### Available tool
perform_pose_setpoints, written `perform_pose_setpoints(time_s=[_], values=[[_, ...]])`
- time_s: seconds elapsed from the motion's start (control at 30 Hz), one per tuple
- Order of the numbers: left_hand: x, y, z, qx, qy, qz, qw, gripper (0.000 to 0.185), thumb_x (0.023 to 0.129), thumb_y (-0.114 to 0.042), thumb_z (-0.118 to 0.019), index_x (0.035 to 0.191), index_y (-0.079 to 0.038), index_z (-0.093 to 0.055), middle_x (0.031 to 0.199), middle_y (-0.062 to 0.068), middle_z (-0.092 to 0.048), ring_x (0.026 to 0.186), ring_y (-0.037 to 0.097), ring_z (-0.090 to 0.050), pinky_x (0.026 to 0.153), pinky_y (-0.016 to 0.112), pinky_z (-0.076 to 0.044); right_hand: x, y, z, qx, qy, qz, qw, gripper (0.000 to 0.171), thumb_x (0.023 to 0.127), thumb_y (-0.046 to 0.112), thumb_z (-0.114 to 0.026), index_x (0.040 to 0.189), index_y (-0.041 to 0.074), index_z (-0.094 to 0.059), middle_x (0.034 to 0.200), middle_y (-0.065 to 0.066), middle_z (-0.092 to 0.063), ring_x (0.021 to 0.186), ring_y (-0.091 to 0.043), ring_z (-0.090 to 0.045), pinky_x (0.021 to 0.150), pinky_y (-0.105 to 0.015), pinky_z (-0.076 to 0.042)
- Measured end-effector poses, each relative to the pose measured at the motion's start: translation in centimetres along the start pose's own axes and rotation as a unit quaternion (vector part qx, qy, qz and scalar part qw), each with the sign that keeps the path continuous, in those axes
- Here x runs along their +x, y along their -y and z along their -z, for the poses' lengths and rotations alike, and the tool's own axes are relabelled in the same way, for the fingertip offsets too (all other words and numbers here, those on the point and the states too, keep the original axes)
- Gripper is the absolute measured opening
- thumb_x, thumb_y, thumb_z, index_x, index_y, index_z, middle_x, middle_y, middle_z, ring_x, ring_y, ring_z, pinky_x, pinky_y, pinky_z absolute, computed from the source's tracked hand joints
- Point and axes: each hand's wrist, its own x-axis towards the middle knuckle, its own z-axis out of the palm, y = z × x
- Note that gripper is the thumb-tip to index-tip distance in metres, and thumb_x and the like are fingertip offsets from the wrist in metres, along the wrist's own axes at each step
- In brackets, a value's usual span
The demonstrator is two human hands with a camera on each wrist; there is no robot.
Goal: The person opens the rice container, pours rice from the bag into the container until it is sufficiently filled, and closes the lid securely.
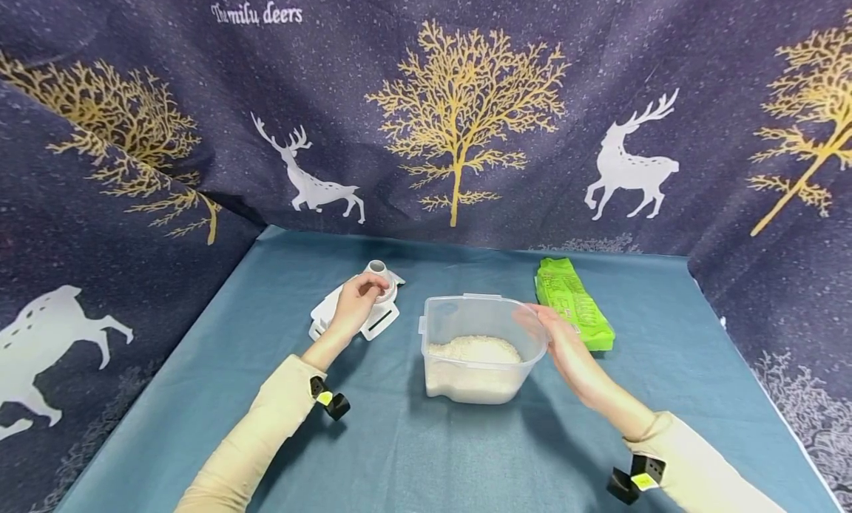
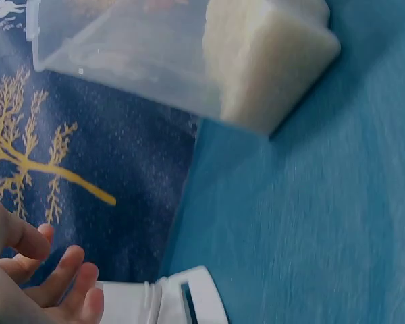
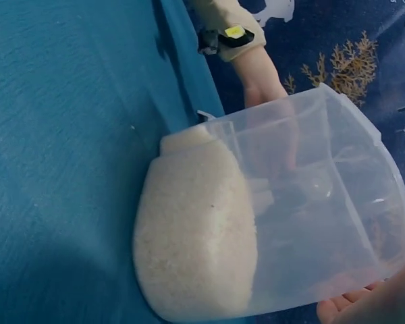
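A clear plastic container (image 1: pixel 434 328) of white rice (image 1: pixel 482 348) stands upright on the cloth. My right hand (image 1: pixel 566 347) rests against its right side near the rim, its fingers blurred through the wall. In the right wrist view, fingertips (image 3: pixel 329 310) show outside the wall at the lower edge. To the left, a white lid (image 1: pixel 326 313) with a round spout (image 1: pixel 377 267) lies on the cloth. My left hand (image 1: pixel 356 302) is over the lid beside the spout, fingers loosely bent. The left wrist view shows nothing between those fingers (image 2: pixel 61 277); whether they touch the lid is unclear.
A bright green printed bag (image 1: pixel 575 304) lies on the blue cloth (image 1: pixel 399 454) behind and right of the container, close to my right hand. A dark patterned curtain (image 1: pixel 499 202) hangs along the back and both sides of the table.
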Motion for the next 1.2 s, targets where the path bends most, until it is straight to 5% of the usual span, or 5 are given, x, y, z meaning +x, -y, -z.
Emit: perform_pose_setpoints(time_s=[0.13,0.43,0.97,1.2], values=[[0.3,0.3,0.8,0.063,-0.018,0.006,0.9978,0.020,0.090,0.003,-0.051,0.104,0.005,-0.065,0.106,0.022,-0.066,0.098,0.027,-0.063,0.084,0.024,-0.044,0.2,-0.7,-0.2,-0.031,-0.011,0.025,0.999,0.057,0.106,0.041,-0.022,0.144,0.001,-0.040,0.147,-0.020,-0.045,0.131,-0.003,-0.046,0.102,-0.007,-0.032],[0.7,0.9,1.9,0.117,-0.033,0.030,0.9922,0.023,0.091,-0.001,-0.051,0.111,0.002,-0.062,0.114,0.022,-0.066,0.109,0.032,-0.062,0.097,0.041,-0.045,0.4,-1.4,-0.4,-0.001,-0.016,0.074,0.997,0.057,0.108,0.033,-0.018,0.140,-0.008,-0.040,0.144,-0.028,-0.044,0.122,0.009,-0.049,0.103,-0.009,-0.035],[1.1,2.3,2.4,0.181,-0.037,0.045,0.9817,0.029,0.087,-0.004,-0.055,0.115,0.003,-0.061,0.115,0.023,-0.064,0.109,0.034,-0.059,0.097,0.043,-0.045,0.4,-1.7,-0.4,0.006,-0.012,0.074,0.997,0.057,0.107,0.035,-0.019,0.140,-0.006,-0.040,0.144,-0.027,-0.044,0.125,0.005,-0.048,0.104,-0.010,-0.035],[0.8,2.7,2.7,0.247,-0.026,0.045,0.9677,0.029,0.087,-0.006,-0.054,0.113,0.004,-0.061,0.111,0.025,-0.066,0.109,0.038,-0.060,0.095,0.047,-0.045,0.4,-1.9,-0.3,0.009,-0.007,0.071,0.997,0.057,0.107,0.035,-0.018,0.141,-0.006,-0.038,0.145,-0.027,-0.043,0.125,0.006,-0.048,0.105,-0.010,-0.034]])
